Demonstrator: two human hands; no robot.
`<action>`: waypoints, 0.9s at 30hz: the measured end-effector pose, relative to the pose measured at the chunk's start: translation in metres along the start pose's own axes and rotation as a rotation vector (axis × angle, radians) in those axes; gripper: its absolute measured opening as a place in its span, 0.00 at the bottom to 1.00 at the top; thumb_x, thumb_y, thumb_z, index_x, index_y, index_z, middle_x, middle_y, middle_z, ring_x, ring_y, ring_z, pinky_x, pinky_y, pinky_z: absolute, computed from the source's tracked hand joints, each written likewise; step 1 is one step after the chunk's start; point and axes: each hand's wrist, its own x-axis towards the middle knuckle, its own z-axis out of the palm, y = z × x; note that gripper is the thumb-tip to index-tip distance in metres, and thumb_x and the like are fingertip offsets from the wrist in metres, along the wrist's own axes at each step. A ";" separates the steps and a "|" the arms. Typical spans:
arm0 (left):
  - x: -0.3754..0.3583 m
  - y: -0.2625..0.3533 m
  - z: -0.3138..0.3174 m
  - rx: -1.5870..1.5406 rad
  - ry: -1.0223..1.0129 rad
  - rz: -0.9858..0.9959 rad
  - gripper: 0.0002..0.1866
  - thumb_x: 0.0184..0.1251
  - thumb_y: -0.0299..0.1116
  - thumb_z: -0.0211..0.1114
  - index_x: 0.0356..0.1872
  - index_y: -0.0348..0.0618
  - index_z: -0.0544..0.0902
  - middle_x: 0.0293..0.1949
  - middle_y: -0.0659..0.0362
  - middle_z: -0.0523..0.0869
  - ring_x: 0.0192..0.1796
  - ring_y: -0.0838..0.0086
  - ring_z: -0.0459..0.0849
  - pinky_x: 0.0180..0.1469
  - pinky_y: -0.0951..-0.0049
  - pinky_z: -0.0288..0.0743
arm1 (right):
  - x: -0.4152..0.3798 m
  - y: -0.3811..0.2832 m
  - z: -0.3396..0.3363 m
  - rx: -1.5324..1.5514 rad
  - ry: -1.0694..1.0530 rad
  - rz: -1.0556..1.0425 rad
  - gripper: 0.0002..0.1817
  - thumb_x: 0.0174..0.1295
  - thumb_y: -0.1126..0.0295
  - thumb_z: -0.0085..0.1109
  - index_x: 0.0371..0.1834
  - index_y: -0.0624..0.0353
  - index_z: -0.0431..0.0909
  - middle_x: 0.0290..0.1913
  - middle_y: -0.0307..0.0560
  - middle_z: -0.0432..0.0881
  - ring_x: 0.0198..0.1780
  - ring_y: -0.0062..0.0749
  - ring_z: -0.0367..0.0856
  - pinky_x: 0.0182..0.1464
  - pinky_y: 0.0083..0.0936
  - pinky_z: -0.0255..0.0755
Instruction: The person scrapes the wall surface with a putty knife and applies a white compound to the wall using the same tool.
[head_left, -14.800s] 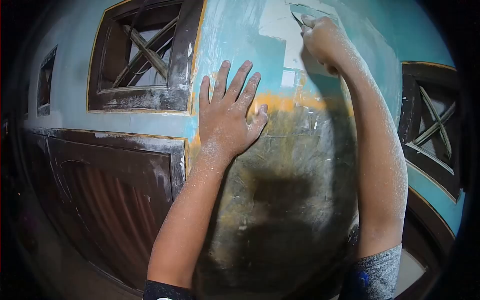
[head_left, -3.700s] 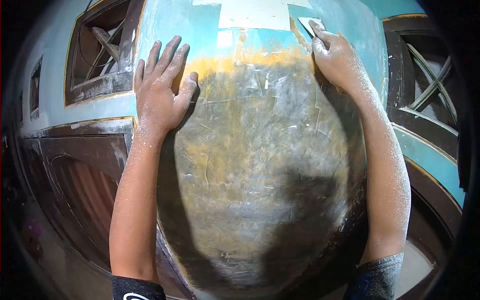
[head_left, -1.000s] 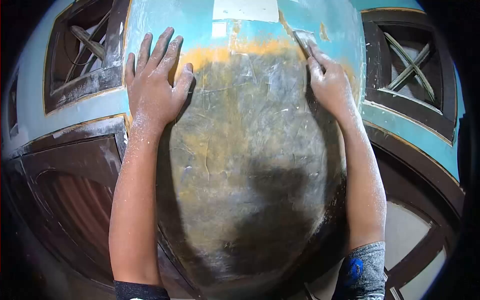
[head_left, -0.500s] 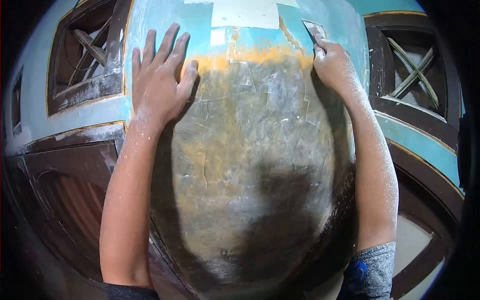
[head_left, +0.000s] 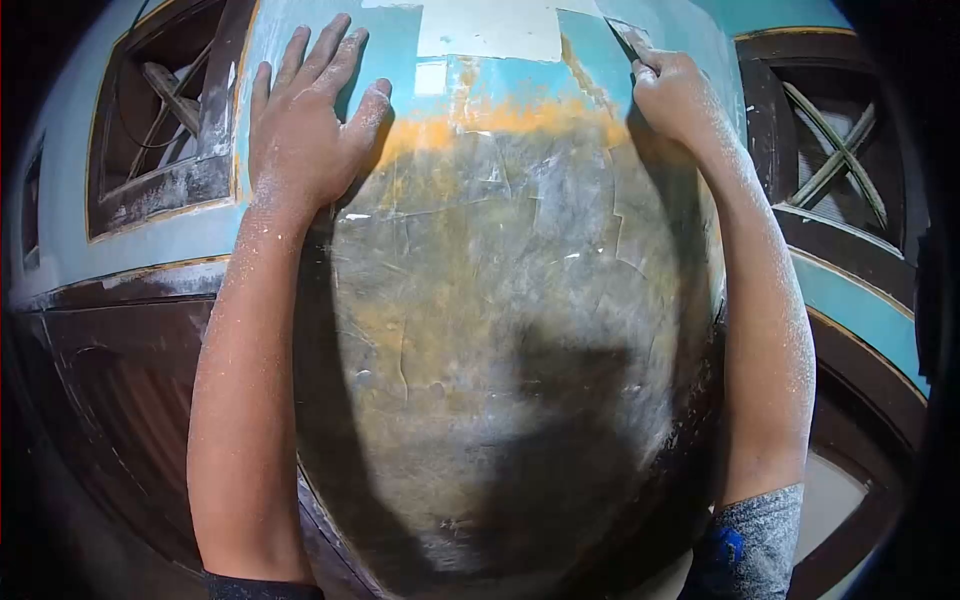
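My left hand (head_left: 312,125) lies with spread fingers against the turquoise upper part of the wall (head_left: 390,60), left of the white patch (head_left: 490,30). At the upper right, my right hand (head_left: 672,95) is closed around a flat scraper (head_left: 628,36), whose whitish blade rests at the wall surface. White dust covers both forearms, more thickly the right one. Between the arms, the wall's lower part (head_left: 500,280) is grey-brown with cracks and peeling edges, below a ragged orange band (head_left: 480,120).
Dark framed openings with crossed wooden pieces stand at the left (head_left: 172,100) and right (head_left: 845,155). Brown panelling (head_left: 130,370) runs below the left opening. Shadows of the arms and head fall on the wall.
My left hand has shifted up and slightly left on the wall. My right hand, still holding the scraper, is slightly higher and farther right. The view has shifted a little.
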 end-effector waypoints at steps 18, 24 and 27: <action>-0.001 0.003 -0.003 0.018 -0.016 -0.025 0.32 0.78 0.58 0.53 0.78 0.61 0.73 0.83 0.65 0.66 0.86 0.62 0.57 0.87 0.50 0.42 | -0.015 -0.005 -0.003 -0.028 -0.015 -0.031 0.19 0.71 0.64 0.54 0.57 0.61 0.86 0.52 0.70 0.87 0.57 0.69 0.84 0.64 0.53 0.77; -0.002 0.002 -0.004 0.003 -0.017 -0.021 0.31 0.79 0.56 0.54 0.79 0.63 0.72 0.83 0.66 0.66 0.86 0.61 0.57 0.87 0.47 0.43 | -0.035 -0.015 -0.003 -0.039 -0.014 -0.089 0.19 0.73 0.66 0.53 0.59 0.61 0.86 0.52 0.71 0.86 0.56 0.69 0.84 0.63 0.53 0.78; -0.004 0.000 -0.002 -0.006 -0.016 -0.014 0.30 0.80 0.55 0.55 0.79 0.65 0.72 0.83 0.67 0.65 0.86 0.60 0.57 0.86 0.45 0.44 | -0.032 -0.016 -0.004 0.010 -0.042 -0.019 0.19 0.73 0.65 0.53 0.59 0.61 0.86 0.52 0.72 0.86 0.57 0.68 0.84 0.64 0.53 0.77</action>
